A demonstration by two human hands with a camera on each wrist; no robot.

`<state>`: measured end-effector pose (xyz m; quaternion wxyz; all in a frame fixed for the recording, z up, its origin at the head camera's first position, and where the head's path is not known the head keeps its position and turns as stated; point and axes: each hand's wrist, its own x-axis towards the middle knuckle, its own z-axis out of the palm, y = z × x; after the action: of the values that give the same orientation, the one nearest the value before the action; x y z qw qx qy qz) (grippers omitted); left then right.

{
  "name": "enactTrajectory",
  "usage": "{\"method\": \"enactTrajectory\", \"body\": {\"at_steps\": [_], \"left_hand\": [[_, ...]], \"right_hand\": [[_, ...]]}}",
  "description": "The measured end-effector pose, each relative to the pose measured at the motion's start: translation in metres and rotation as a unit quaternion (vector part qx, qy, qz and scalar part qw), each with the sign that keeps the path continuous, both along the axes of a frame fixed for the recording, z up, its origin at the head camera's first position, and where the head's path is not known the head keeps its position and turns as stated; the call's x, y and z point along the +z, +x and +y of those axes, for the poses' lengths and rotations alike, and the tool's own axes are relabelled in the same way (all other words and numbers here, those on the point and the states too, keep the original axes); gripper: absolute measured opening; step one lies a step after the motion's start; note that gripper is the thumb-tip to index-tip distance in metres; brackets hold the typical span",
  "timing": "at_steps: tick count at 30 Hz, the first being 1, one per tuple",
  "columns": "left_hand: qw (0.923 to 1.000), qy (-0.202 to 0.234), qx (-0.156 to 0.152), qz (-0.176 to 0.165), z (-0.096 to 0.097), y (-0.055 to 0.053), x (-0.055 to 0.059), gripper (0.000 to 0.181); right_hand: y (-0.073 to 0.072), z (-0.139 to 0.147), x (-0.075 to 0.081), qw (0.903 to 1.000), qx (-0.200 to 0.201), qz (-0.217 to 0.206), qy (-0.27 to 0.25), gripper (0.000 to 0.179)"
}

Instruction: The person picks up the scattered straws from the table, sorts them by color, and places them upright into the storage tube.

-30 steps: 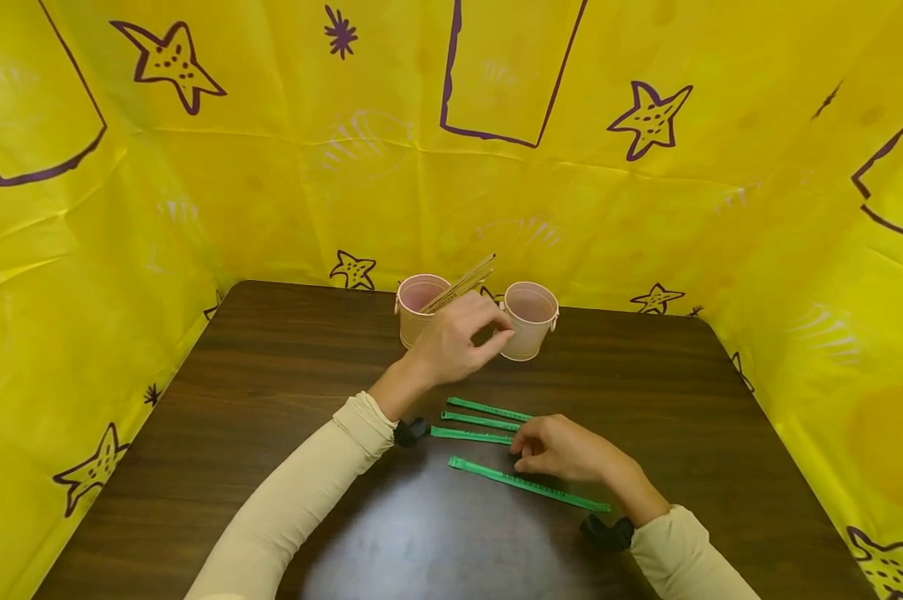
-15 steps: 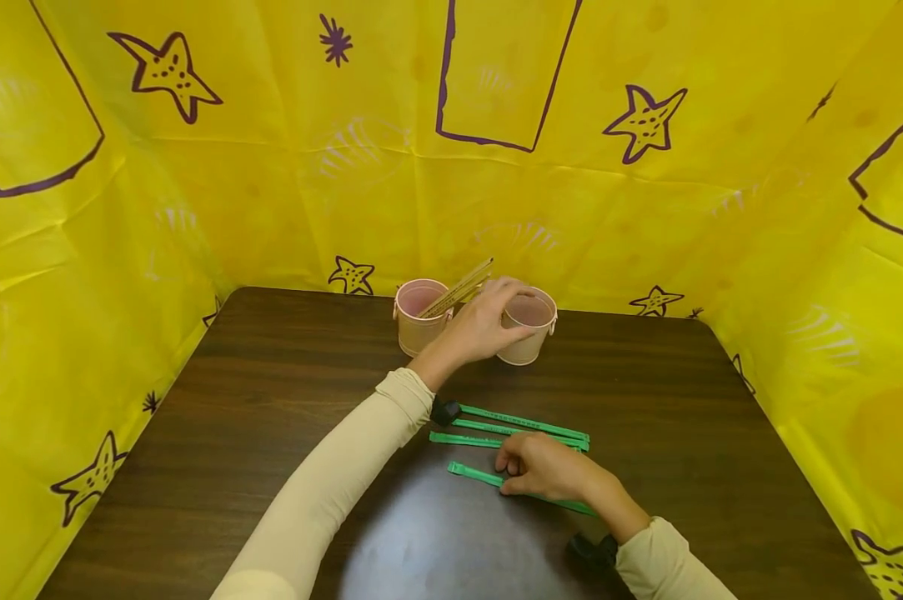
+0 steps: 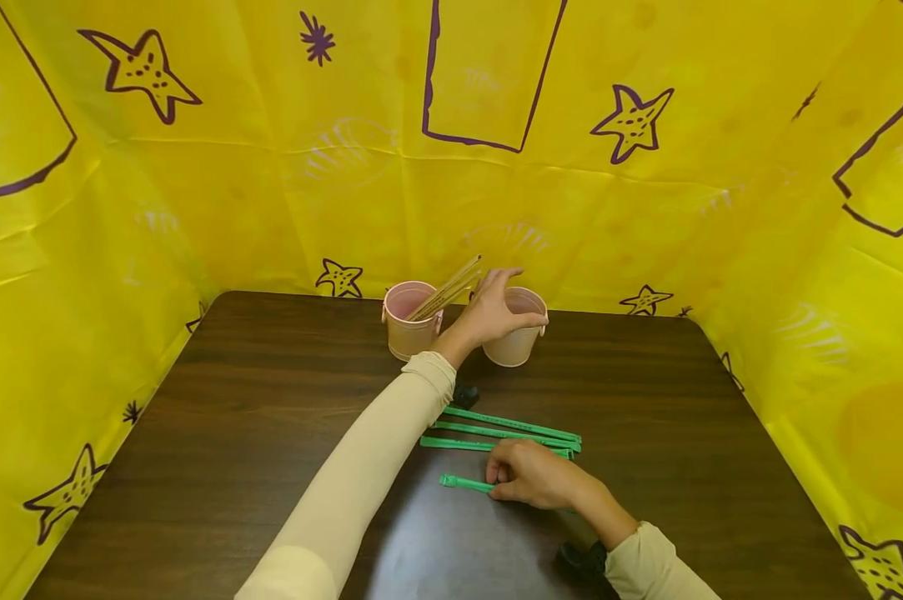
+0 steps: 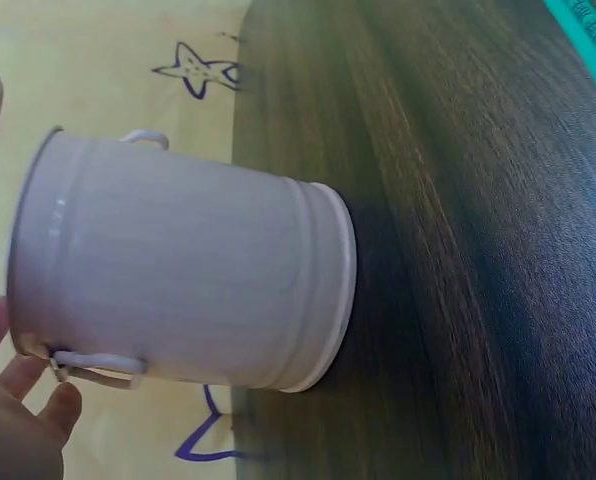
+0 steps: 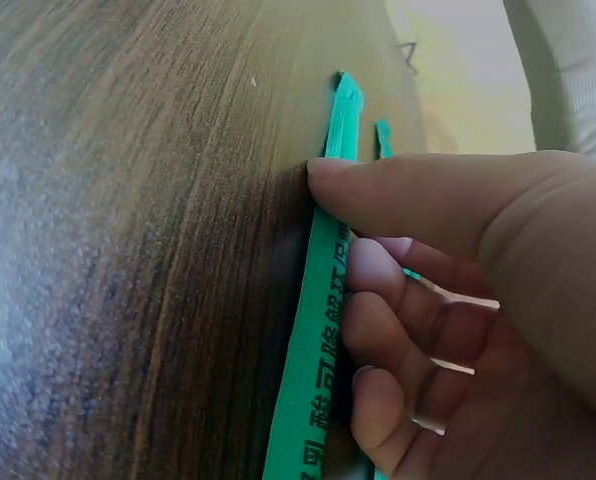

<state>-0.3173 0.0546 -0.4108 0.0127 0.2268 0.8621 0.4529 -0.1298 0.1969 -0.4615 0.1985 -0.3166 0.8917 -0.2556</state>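
Observation:
My left hand (image 3: 492, 310) is at the right pale pink bucket (image 3: 513, 346), thumb and fingers spread apart over its rim; in the left wrist view this bucket (image 4: 178, 260) appears sideways, with fingertips by its handle. Lower down, my right hand (image 3: 535, 475) pinches a green wrapped straw (image 3: 459, 482) between thumb and fingers. Dark printed characters run along that straw (image 5: 318, 340) in the right wrist view. Several more green wrapped straws (image 3: 507, 421) lie side by side on the table, just beyond the right hand.
To the left stands another pink bucket (image 3: 412, 337) with several thin tan sticks (image 3: 447, 290) leaning out of it. The dark wood table (image 3: 218, 467) ends at a yellow patterned sheet (image 3: 271, 208) behind and on both sides.
My left hand has moved right, from in front of the left bucket to the right bucket's rim. My right hand has come down onto the nearest green straw and taken hold of it.

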Motion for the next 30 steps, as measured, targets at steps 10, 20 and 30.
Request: {"method": "enactTrajectory", "body": {"at_steps": [10,20,30], "left_hand": [[0.9990,-0.011,0.010,-0.043,0.003,-0.008,-0.014,0.106],[0.9930,0.051,-0.024,-0.104,-0.001,-0.011,-0.019,0.102],[0.9922,0.037,-0.034,-0.114,0.000,-0.008,-0.020,0.101]], "right_hand": [[0.000,0.000,-0.002,0.9996,0.013,0.026,-0.001,0.014],[0.000,0.003,0.004,0.9997,0.015,-0.012,-0.016,0.013],[-0.004,0.023,0.024,0.9985,0.020,-0.002,-0.052,0.011]]}}
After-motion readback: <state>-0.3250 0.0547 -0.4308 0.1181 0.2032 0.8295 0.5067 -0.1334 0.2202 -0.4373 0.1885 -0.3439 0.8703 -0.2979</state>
